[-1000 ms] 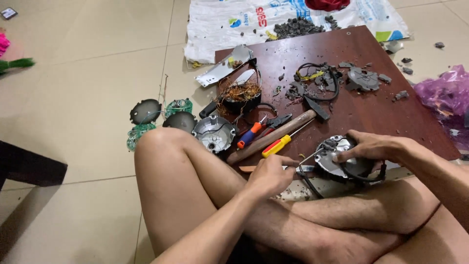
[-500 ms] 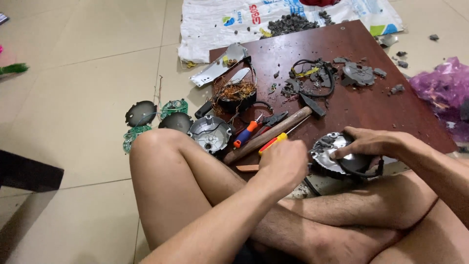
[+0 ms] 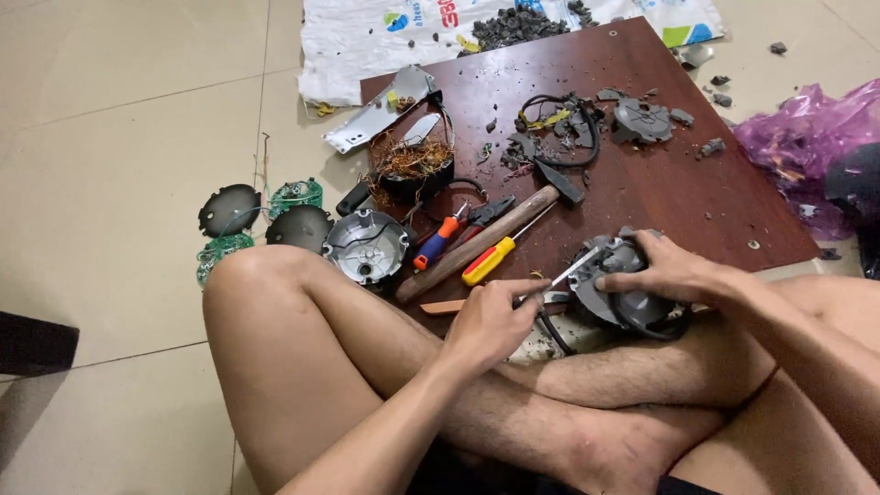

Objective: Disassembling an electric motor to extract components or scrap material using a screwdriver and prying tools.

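Seated cross-legged on tile floor, working at the near edge of a dark brown board (image 3: 660,183).

Left hand (image 3: 490,321) is closed around a thin metal tool (image 3: 559,275), tip aimed toward 2 o'clock into the grey motor housing (image 3: 619,284). Right hand (image 3: 674,270) is clamped over the housing from 3 o'clock, pinning it against the shin at the board's edge. A black cable loops under it.

Judged state: housing partly opened, still being pried.

At 11 o'clock from the hands: yellow-handled screwdriver (image 3: 490,259), wooden hammer (image 3: 477,245), orange-and-blue pliers (image 3: 440,240), round grey cover (image 3: 367,246).

Farther out: a copper winding (image 3: 408,160) already out, broken grey fragments (image 3: 642,117), round circuit discs (image 3: 229,209) on the floor at 10 o'clock.

Stripping looks well advanced; this unit remains.
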